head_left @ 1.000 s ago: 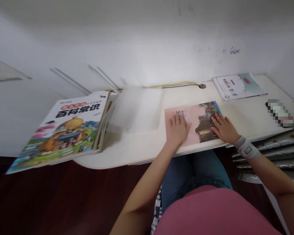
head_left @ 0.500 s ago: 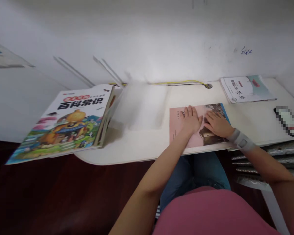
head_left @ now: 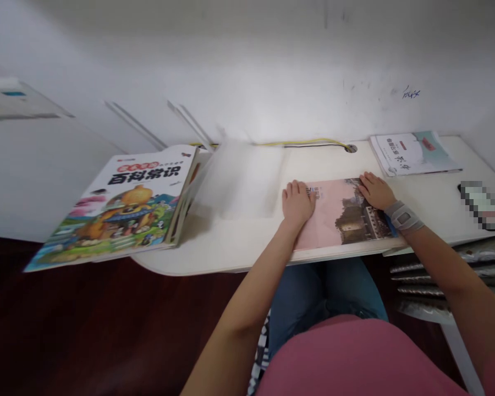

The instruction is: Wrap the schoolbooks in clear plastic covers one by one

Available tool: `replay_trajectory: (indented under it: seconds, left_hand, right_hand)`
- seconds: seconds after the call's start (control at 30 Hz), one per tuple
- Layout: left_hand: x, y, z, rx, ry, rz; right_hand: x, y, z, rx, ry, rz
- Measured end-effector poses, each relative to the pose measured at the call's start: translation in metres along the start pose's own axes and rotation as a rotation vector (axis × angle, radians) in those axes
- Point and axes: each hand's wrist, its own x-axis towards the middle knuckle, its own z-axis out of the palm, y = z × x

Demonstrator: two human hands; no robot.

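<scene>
I see the pink book [head_left: 338,217] lying flat near the bench's [head_left: 231,247] front edge. My left hand [head_left: 297,202] now rests open, fingers flat, on its left edge; my right hand [head_left: 375,190] lies open on its top right corner. Half a second ago both met at the cover's middle, so they have spread apart, smoothing it. Neither grip clamps anything. A picture book [head_left: 124,206] overhangs the bench at left; a booklet [head_left: 414,153] sits far right.

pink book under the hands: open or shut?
Shut. The pink paperback book lies flat on the white desk, front cover up; left hand and right hand rest on it.
</scene>
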Motion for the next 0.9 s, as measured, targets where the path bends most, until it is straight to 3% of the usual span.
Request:
replay_trajectory:
  seconds: [0.1, 0.2, 0.47, 0.63, 0.9]
  left_hand:
    - [0.000, -0.008, -0.002, -0.060, 0.034, -0.136]
    - [0.002, -0.015, -0.006, -0.196, 0.071, -0.159]
    - [0.019, -0.036, -0.019, -0.861, 0.148, -0.345]
    - [0.038, -0.051, -0.036, -1.175, -0.046, -0.215]
    - [0.040, -0.062, -0.044, -1.239, -0.171, -0.190]
  right_hand:
    - [-0.002, -0.002, 0.001, -0.033, 0.047, 0.135]
    - [-0.002, -0.008, 0.000, -0.044, 0.059, 0.254]
    - [-0.003, -0.004, 0.007, 0.031, 0.098, 0.224]
    - [0.006, 0.006, 0.013, 0.284, 0.153, 0.114]
    - [0.024, 0.037, -0.008, 0.597, 0.133, 0.066]
